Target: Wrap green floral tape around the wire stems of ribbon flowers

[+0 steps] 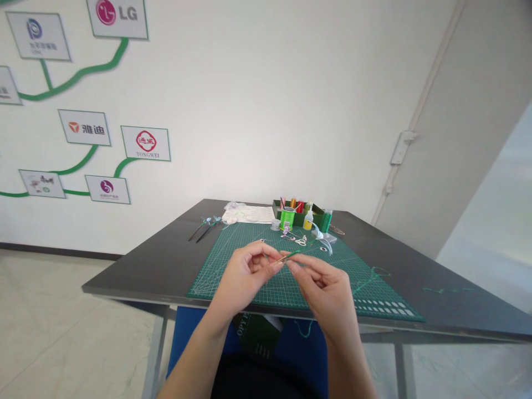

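Just above the cutting mat's front half, both hands meet at a thin stick (293, 254) with green thread wound on one part and a gold-brown bare part. My left hand (245, 277) pinches the gold-brown end between thumb and fingertips. My right hand (326, 282) is closed with thumb and forefinger at the green-wrapped part; the exact grip on the thread is too small to see. Loose green thread (372, 277) lies on the mat to the right of my right hand, and a loop of green thread (306, 332) hangs below the table edge.
A green cutting mat (211, 266) covers the dark table (145, 266). Behind stand a green can (286, 219), a glue bottle (308, 219), a green thread spool (326, 221) and a dark green box (318, 212). Scissors (300, 241) lie mid-mat; two dark-stemmed hairpins (203, 228) lie left.
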The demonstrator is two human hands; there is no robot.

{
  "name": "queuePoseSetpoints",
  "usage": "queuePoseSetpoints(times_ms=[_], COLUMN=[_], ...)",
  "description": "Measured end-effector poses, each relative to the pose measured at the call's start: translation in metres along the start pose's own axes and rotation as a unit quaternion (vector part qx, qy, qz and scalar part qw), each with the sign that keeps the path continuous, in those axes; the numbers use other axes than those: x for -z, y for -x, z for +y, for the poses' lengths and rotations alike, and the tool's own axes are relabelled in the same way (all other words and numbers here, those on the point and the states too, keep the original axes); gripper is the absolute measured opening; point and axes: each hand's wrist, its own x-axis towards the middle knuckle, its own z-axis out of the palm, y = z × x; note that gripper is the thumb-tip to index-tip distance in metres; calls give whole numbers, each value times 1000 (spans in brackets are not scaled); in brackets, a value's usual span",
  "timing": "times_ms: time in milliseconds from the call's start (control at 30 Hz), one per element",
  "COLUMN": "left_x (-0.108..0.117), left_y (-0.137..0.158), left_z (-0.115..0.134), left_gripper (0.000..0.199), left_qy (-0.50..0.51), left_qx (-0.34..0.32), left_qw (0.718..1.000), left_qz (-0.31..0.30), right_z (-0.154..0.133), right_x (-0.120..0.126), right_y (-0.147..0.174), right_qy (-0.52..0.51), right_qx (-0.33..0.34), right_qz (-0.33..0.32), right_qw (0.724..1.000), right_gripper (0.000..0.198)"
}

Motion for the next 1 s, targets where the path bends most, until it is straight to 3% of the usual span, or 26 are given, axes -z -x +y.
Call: queuePoseSetpoints(times_ms=[300,400,500,533,600,700,833,933,1000], left_x=[-2,-6,-17,-21,-30,-42,-53,-58,-61], left_y=[4,12,25,29,34,30,14,7,5], left_z=[1,10,22,24,24,14,-6,-12,-12], left_gripper=[13,17,4,9,11,11,17,23,19], left_qy=[-75,-186,-267,-269,-245,-173,35,181,226], left_qx=[-31,-128,-256,-285,-288,-201,-107,-119,-129], left_qw=[997,973,911,902,919,964,991,973,961], left_qz=[-11,47,183,185,110,34,76,80,92], right_z=[6,4,-2,-5,-10,-17,-15,-9,-4], right_x=[-3,-4,-8,-10,-14,-21,-28,-33,-35], right_y=[-2,-1,0,0,0,3,9,12,14], right_qy=[1,-53,-141,-170,-207,-214,-202,-199,-202], right_qx=[26,22,25,29,28,17,25,48,71], right_qz=[95,145,208,225,245,249,253,247,248], right_qw=[995,988,968,959,947,945,946,947,945], right_gripper=[39,34,28,27,28,32,31,29,28])
